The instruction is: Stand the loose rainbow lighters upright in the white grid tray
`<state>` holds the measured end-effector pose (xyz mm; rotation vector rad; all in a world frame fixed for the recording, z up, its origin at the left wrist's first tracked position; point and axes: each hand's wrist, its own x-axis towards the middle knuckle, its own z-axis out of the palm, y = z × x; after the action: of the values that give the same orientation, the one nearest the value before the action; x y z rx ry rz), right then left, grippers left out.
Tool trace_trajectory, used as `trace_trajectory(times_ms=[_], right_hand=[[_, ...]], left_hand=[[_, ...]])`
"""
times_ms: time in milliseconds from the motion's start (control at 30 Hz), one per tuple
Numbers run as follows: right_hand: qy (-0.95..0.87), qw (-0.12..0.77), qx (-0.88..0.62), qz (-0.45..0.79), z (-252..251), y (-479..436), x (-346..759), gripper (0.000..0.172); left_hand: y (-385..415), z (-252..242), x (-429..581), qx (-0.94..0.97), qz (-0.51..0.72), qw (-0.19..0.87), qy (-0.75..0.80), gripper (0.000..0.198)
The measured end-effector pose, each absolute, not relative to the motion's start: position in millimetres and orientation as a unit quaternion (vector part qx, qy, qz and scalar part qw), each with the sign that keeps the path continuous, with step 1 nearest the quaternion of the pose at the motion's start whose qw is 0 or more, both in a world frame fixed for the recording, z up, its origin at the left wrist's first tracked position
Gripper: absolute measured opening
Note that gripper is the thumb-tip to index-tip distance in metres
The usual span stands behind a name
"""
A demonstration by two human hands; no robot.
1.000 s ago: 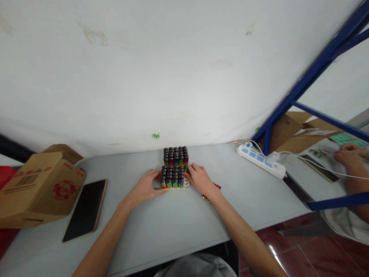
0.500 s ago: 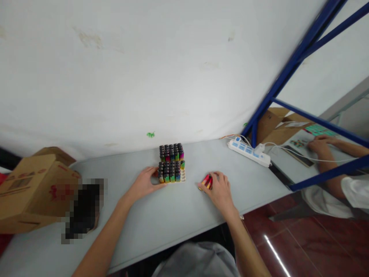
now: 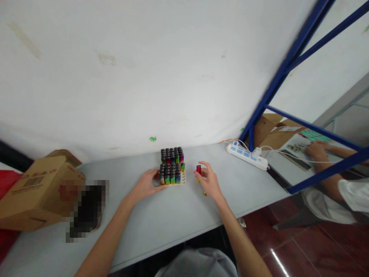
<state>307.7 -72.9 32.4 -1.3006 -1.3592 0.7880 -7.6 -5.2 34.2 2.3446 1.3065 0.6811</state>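
Note:
Two blocks of upright lighters with dark tops stand on the grey table. The near block sits in a white tray point(image 3: 183, 181) whose right column holds one green-yellow lighter point(image 3: 182, 166) at the back and bare slots in front. My left hand point(image 3: 147, 182) grips the left side of this near tray, thumb along its front and fingers behind. To the right, my right hand point(image 3: 210, 180) pinches a red and yellow lighter point(image 3: 198, 169), held upright. The yellow end of another lighter point(image 3: 205, 193) shows under that hand on the table; the rest is hidden.
Behind the near tray is the far block of lighters point(image 3: 172, 154). A white power strip point(image 3: 247, 155) with cables lies at the back right by a blue metal frame point(image 3: 272, 82). Left are a cardboard box point(image 3: 37, 190) and a blurred dark object point(image 3: 88, 209). Another person's hands point(image 3: 317, 149) rest at a neighbouring table.
My right hand has lifted a red and yellow lighter from those lying on the table, turned it upright and moved slightly left toward the tray. My left hand stays at the tray.

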Motion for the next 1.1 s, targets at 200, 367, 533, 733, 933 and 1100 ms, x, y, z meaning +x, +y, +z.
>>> trace_trajectory(times_ms=[200,367,533,733,933,1100], right_hand=[[-0.515,0.507,-0.457,0.518,56.7,-40.1,310.2,0.05],[-0.507,0.441,-0.473,0.57,58.9,-18.5,305.4,0.059],[-0.473,0.427,-0.47,0.611,46.9,-12.5,295.8,0.069],[-0.447,0.438,-0.506,0.593,39.5,-16.4,282.7,0.061],[-0.445,0.447,-0.515,0.581,43.6,-19.9,281.5,0.049],[-0.422,0.445,-0.5,0.611,47.4,-19.3,282.3,0.056]], left_hand=[[-7.6,35.1,-8.7,0.822,0.243,0.198,0.476,0.048],[-7.4,36.2,-9.4,0.82,0.244,0.214,0.471,0.051],[-5.3,34.7,-11.3,0.811,0.243,0.23,0.48,0.054],[-7.1,33.7,-11.2,0.798,0.252,0.24,0.492,0.069],[-8.7,35.9,-9.0,0.789,0.245,0.247,0.507,0.071],[-4.8,36.2,-10.7,0.78,0.233,0.263,0.517,0.072]])
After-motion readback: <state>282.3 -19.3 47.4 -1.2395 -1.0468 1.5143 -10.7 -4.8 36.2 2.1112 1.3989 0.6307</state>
